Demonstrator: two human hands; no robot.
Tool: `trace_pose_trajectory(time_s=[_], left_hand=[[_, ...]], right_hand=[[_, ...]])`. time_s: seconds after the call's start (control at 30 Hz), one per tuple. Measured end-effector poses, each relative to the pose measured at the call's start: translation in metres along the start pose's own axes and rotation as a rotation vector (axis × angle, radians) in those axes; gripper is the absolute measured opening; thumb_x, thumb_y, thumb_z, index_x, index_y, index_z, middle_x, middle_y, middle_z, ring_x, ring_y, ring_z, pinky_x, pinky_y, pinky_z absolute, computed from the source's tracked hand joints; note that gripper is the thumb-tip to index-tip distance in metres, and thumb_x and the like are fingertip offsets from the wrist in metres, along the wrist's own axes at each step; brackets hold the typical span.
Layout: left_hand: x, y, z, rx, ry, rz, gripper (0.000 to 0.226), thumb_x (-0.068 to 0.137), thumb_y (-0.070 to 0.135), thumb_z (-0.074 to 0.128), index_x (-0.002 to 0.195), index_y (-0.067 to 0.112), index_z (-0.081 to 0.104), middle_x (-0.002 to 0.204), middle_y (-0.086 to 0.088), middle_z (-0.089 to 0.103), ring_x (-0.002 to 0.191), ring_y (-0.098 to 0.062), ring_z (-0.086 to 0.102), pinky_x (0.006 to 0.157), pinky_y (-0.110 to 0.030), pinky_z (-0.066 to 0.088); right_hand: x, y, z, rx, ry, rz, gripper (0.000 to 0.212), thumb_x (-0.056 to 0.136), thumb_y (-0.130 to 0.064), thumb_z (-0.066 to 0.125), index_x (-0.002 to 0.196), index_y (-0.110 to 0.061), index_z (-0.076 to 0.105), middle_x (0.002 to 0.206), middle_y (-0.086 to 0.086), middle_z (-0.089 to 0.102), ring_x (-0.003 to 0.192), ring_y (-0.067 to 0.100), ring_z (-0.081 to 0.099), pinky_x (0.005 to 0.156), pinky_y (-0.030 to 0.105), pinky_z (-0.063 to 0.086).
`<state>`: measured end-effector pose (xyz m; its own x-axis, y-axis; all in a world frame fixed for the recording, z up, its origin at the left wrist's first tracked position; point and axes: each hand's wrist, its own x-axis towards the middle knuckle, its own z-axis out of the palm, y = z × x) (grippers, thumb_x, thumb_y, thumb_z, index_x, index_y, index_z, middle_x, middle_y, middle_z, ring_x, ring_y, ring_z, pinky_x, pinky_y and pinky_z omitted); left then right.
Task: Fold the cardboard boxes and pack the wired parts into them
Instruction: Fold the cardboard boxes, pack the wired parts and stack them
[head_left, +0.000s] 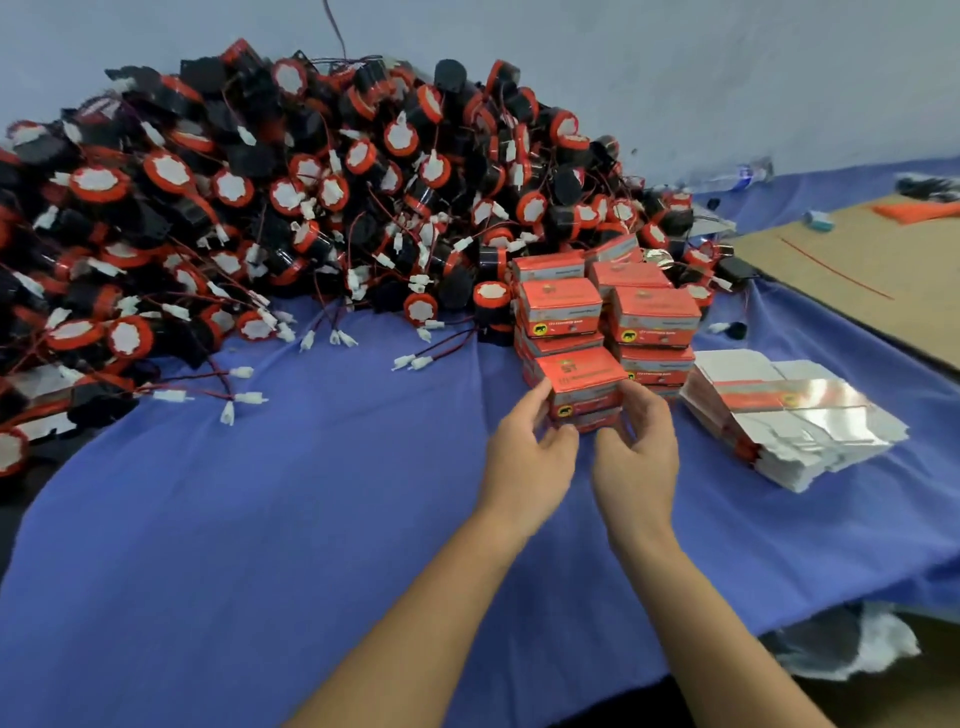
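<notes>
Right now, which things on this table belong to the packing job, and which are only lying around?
Job: pile of wired parts; stacked folded boxes; the box gripped by the left hand and right hand; flat box blanks.
Lying about: plastic bottle; cardboard sheet; small teal object on it.

- The left hand (524, 441) and right hand (636, 441) grip a closed orange box (584, 379) from either side, at the near edge of the stacked boxes (654, 312).
- A heap of wired parts (260, 208) fills the far left of the blue cloth (311, 519).
- Flat box blanks (789, 421) lie just right of the stack.
</notes>
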<state>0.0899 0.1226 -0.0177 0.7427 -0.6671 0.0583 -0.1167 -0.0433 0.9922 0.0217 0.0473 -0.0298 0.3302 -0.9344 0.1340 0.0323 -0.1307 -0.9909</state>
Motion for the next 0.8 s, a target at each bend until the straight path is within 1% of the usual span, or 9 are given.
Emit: trace_pose_trajectory(time_s=[0.1, 0.23, 0.3, 0.37, 0.43, 0.5, 0.6, 0.73, 0.8], left_hand=[[0.013, -0.018, 0.009, 0.040, -0.030, -0.036, 0.070, 0.093, 0.000, 0.051, 0.155, 0.031, 0.043, 0.134, 0.018, 0.065, 0.122, 0.006, 0.060, 0.113, -0.031, 0.046], [0.014, -0.035, 0.011, 0.044, -0.052, -0.009, 0.073, 0.094, 0.005, 0.050, 0.157, 0.039, 0.035, 0.139, 0.026, 0.060, 0.128, 0.007, 0.056, 0.116, -0.032, 0.043], [0.011, -0.034, 0.011, 0.041, -0.084, 0.034, 0.073, 0.099, 0.006, 0.052, 0.160, 0.038, 0.028, 0.150, 0.022, 0.051, 0.134, 0.006, 0.050, 0.118, -0.033, 0.040], [0.000, -0.028, 0.013, 0.086, 0.003, 0.136, 0.068, 0.102, 0.007, 0.055, 0.160, 0.031, 0.029, 0.158, 0.016, 0.043, 0.142, 0.001, 0.044, 0.118, -0.030, 0.039], [-0.016, -0.018, 0.020, 0.130, 0.205, 0.308, 0.048, 0.099, 0.003, 0.059, 0.142, 0.024, 0.055, 0.143, 0.012, 0.057, 0.131, -0.002, 0.054, 0.108, -0.024, 0.048], [-0.029, -0.009, 0.032, 0.158, 0.299, 0.398, 0.028, 0.094, 0.001, 0.062, 0.110, 0.023, 0.069, 0.112, 0.014, 0.066, 0.107, -0.006, 0.066, 0.090, -0.020, 0.054], [-0.035, 0.007, 0.059, 0.074, 0.113, 0.286, 0.017, 0.094, 0.008, 0.066, 0.099, 0.024, 0.069, 0.097, 0.013, 0.070, 0.094, -0.004, 0.069, 0.080, -0.014, 0.053], [-0.019, 0.024, 0.104, -0.004, -0.010, 0.114, 0.009, 0.094, 0.012, 0.068, 0.096, 0.020, 0.071, 0.087, 0.012, 0.074, 0.085, 0.000, 0.069, 0.081, -0.019, 0.055], [-0.003, 0.029, 0.126, -0.004, -0.038, -0.017, 0.002, 0.093, 0.016, 0.071, 0.093, 0.018, 0.070, 0.086, 0.009, 0.073, 0.085, -0.005, 0.069, 0.084, -0.027, 0.056]], right_hand=[[0.006, 0.019, 0.005, -0.126, -0.053, 0.000, 0.074, 0.084, 0.012, 0.052, 0.148, -0.025, 0.049, 0.149, -0.010, 0.054, 0.135, 0.006, 0.053, 0.114, 0.039, 0.044], [0.002, 0.035, 0.005, -0.224, -0.100, -0.090, 0.082, 0.086, 0.011, 0.057, 0.158, -0.025, 0.036, 0.165, -0.011, 0.031, 0.151, 0.001, 0.028, 0.122, 0.038, 0.033], [0.001, 0.036, 0.004, -0.244, -0.081, -0.112, 0.080, 0.086, 0.010, 0.055, 0.157, -0.023, 0.040, 0.163, -0.010, 0.035, 0.150, 0.001, 0.030, 0.122, 0.035, 0.033], [-0.002, 0.032, 0.000, -0.202, -0.032, -0.107, 0.073, 0.087, 0.009, 0.054, 0.152, -0.023, 0.047, 0.156, -0.010, 0.047, 0.145, 0.003, 0.041, 0.119, 0.033, 0.037], [-0.007, 0.027, -0.007, -0.135, 0.068, -0.100, 0.062, 0.088, 0.008, 0.054, 0.143, -0.020, 0.057, 0.143, -0.008, 0.060, 0.133, 0.004, 0.053, 0.113, 0.033, 0.044], [-0.012, 0.022, -0.019, -0.098, 0.175, -0.115, 0.051, 0.088, 0.008, 0.056, 0.130, -0.020, 0.064, 0.125, -0.008, 0.067, 0.117, 0.003, 0.061, 0.101, 0.034, 0.052], [-0.013, 0.013, -0.044, -0.129, 0.277, -0.181, 0.041, 0.090, 0.004, 0.060, 0.117, -0.027, 0.065, 0.109, -0.012, 0.066, 0.099, 0.007, 0.063, 0.080, 0.036, 0.055], [0.005, -0.001, -0.082, -0.373, 0.427, -0.377, 0.033, 0.089, 0.002, 0.061, 0.114, -0.017, 0.070, 0.112, -0.007, 0.064, 0.108, 0.010, 0.053, 0.094, 0.033, 0.044], [0.020, -0.004, -0.099, -0.553, 0.510, -0.359, 0.030, 0.089, -0.005, 0.063, 0.116, -0.014, 0.072, 0.118, 0.000, 0.066, 0.114, 0.019, 0.049, 0.095, 0.040, 0.039]])
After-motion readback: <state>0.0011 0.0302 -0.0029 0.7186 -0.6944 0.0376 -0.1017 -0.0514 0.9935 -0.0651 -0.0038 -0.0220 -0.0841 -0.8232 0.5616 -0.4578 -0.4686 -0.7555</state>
